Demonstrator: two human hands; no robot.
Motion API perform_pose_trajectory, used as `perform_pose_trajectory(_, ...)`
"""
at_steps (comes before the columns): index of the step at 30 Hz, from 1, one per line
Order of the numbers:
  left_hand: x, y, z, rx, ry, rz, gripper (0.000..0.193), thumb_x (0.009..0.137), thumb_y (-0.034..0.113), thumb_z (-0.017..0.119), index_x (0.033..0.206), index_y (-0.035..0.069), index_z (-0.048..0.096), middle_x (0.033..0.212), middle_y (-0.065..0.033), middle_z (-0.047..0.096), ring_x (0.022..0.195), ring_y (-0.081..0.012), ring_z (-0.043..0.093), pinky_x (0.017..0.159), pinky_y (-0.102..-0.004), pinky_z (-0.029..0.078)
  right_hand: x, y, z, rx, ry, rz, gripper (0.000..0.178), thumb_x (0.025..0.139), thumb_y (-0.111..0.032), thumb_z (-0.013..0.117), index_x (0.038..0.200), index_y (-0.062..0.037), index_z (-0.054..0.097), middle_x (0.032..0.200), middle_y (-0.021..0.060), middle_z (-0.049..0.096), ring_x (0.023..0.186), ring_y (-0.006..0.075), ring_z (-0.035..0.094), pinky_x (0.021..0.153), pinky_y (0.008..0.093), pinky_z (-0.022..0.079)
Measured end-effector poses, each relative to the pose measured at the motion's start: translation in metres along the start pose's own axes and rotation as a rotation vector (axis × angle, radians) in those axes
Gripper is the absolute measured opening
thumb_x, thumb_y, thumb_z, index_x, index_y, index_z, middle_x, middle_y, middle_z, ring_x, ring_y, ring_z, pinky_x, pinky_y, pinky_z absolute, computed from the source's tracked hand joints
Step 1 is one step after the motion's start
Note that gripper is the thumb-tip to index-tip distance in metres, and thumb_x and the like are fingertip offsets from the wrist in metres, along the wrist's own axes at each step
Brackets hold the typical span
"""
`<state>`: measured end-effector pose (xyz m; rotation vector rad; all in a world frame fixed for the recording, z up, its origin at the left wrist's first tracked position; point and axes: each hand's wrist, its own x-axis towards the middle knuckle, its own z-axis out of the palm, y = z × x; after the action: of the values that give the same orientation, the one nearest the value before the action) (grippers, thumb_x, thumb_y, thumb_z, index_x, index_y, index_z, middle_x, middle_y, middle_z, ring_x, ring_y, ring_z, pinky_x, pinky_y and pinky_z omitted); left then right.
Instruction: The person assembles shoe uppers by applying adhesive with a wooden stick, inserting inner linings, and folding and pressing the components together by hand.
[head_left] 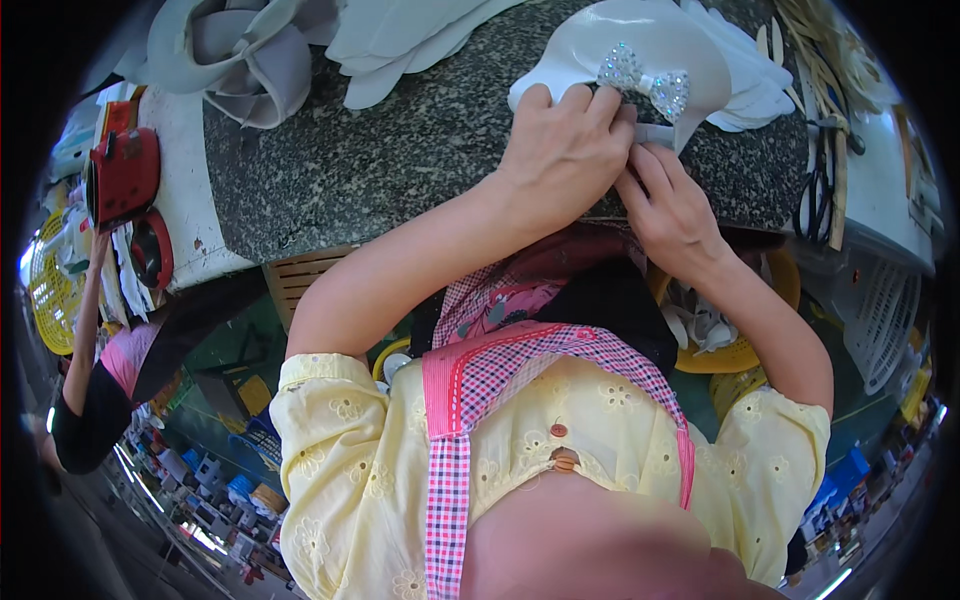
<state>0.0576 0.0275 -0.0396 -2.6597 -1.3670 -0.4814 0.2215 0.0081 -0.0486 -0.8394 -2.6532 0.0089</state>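
A glossy white shoe upper (560,60) with a sparkly silver bow (645,82) lies at the far right of the dark speckled stone slab. My left hand (568,145) is closed, knuckles up, with its fingers curled over the near edge of the upper, just below the bow. My right hand (672,205) meets it there, thumb and fingers pinched at the strap-like edge of the same upper. The fingertips of both hands come together at that edge, and what lies between them is partly hidden.
Flat white shoe pieces (400,45) and curled pale uppers (245,60) lie at the slab's far left. More white pieces (745,70) fan out behind the upper. Scissors (815,185) rest at right. A yellow basket (725,355) sits below. A co-worker's arm (85,330) shows at left.
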Motion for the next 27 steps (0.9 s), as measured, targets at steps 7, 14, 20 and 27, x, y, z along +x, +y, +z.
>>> perform_pose_trajectory(7, 0.007, -0.001, 0.004, -0.027, -0.036, 0.063, 0.017, 0.060, 0.018, 0.060, 0.076, 0.014, 0.056, 0.072, 0.0036, 0.053, 0.071, -0.0127, 0.053, 0.056, -0.0294, 0.036, -0.004, 0.002, 0.003, 0.027, 0.064, 0.034, 0.037, 0.064, -0.008, 0.050, 0.097, 0.0075, 0.054, 0.095, 0.0158, 0.050, 0.089, 0.0259, 0.050, 0.077, 0.0300, 0.045)
perform_pose_trajectory(14, 0.020, 0.000, 0.002, 0.122, -0.100, 0.136, 0.016, 0.059, 0.019, 0.061, 0.072, 0.015, 0.052, 0.064, 0.0045, 0.052, 0.067, -0.0135, 0.056, 0.054, -0.0283, 0.037, -0.004, 0.001, 0.004, 0.067, 0.028, -0.012, 0.031, 0.066, -0.010, 0.051, 0.091, 0.0065, 0.056, 0.092, 0.0133, 0.051, 0.083, 0.0230, 0.049, 0.071, 0.0304, 0.044)
perform_pose_trajectory(20, 0.027, -0.008, 0.000, 0.048, -0.026, 0.232, 0.020, 0.060, 0.018, 0.061, 0.079, 0.014, 0.054, 0.076, 0.0034, 0.056, 0.069, -0.0126, 0.057, 0.055, -0.0272, 0.038, -0.008, -0.002, 0.008, 0.050, 0.020, 0.004, 0.034, 0.068, -0.010, 0.049, 0.096, 0.0071, 0.055, 0.098, 0.0139, 0.050, 0.088, 0.0243, 0.049, 0.075, 0.0324, 0.043)
perform_pose_trajectory(27, -0.052, -0.023, -0.026, 0.008, -0.119, 0.179, 0.047, 0.063, 0.016, 0.060, 0.109, 0.012, 0.053, 0.101, 0.0017, 0.057, 0.093, -0.0098, 0.050, 0.063, -0.0287, 0.034, -0.005, -0.010, 0.007, -0.221, -0.125, -0.055, 0.041, 0.070, -0.011, 0.048, 0.105, 0.0103, 0.050, 0.102, 0.0156, 0.051, 0.096, 0.0274, 0.048, 0.079, 0.0316, 0.044)
